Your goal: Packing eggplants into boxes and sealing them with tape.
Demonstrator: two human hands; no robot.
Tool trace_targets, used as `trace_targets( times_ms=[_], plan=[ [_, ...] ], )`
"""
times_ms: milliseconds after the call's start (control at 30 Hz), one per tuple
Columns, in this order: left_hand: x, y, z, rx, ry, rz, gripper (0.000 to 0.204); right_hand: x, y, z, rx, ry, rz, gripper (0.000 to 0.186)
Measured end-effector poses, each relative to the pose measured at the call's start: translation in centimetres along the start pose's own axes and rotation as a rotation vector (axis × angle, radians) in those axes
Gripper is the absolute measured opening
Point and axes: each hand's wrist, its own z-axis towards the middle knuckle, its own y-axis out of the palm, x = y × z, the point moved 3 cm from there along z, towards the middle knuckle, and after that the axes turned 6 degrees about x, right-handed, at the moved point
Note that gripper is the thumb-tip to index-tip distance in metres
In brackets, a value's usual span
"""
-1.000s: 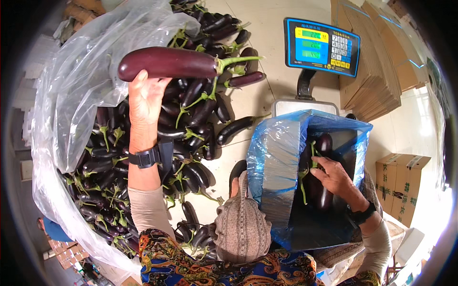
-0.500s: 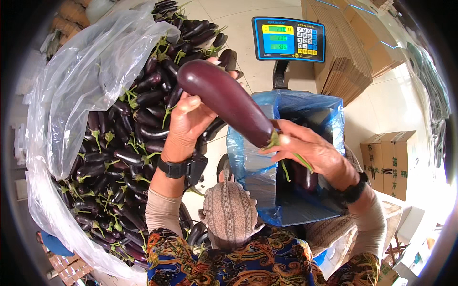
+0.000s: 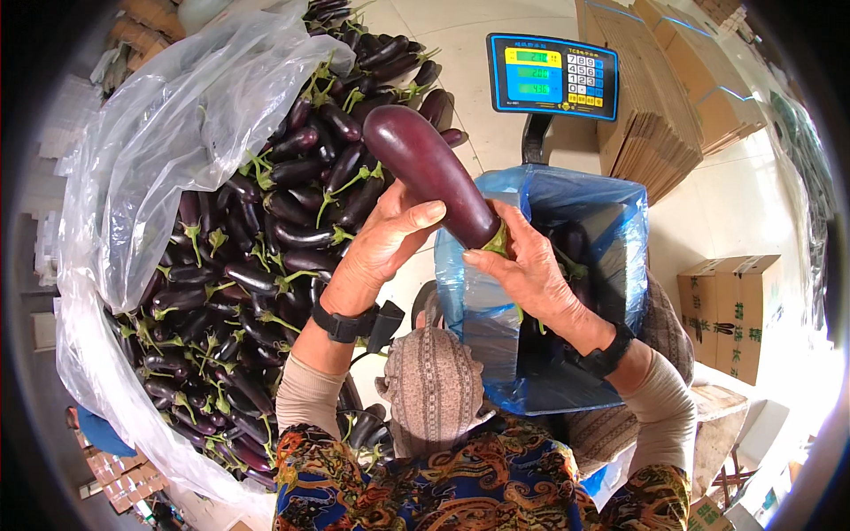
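Both hands now share one long purple eggplant (image 3: pixel 429 173), held up in the air between the big heap and the lined box. A second ago the left hand (image 3: pixel 385 243) alone held it level, high over the heap, while the right hand (image 3: pixel 531 279) was down inside the blue bag; since then the eggplant has swung over to the right and tipped, its blunt end pointing up and away, its green stem end low. The left hand is cupped loosely along its lower side, thumb laid across the skin, fingers partly curled. The right hand has come up out of the bag and closes around the stem cap, fingers bent over the green calyx. So the eggplant has passed from a one-handed lift to a two-handed hold right above the mouth of the blue plastic bag (image 3: pixel 567 203) that lines the box. The heap of eggplants (image 3: pixel 266 265) lies to the left in clear plastic sheeting (image 3: pixel 168 150). A digital scale display (image 3: pixel 551 75) stands beyond the bag, with flat cardboard boxes (image 3: pixel 664 115) stacked to its right.
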Motion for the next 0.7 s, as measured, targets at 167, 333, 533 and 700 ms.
trace_targets(
  times_ms=[167,333,533,700],
  plan=[
    [-0.8,-0.1,-0.6,0.054,-0.101,0.008,0.057,-0.5,-0.5,-0.9,-0.043,0.012,-0.111,0.057],
    [-0.4,0.4,-1.2,0.148,-0.083,0.092,0.053,0.2,-2.8,-2.1,-0.19,-0.172,-0.252,0.04],
    [-0.7,-10.4,-3.8,0.547,-0.041,0.16,0.048,1.9,-5.3,-2.1,-0.209,0.009,-0.274,0.026],
    [-8.6,-16.9,-1.0,0.633,-0.109,0.356,0.068,2.2,-4.4,-1.0,-0.217,0.086,-0.335,0.023]
  ],
)
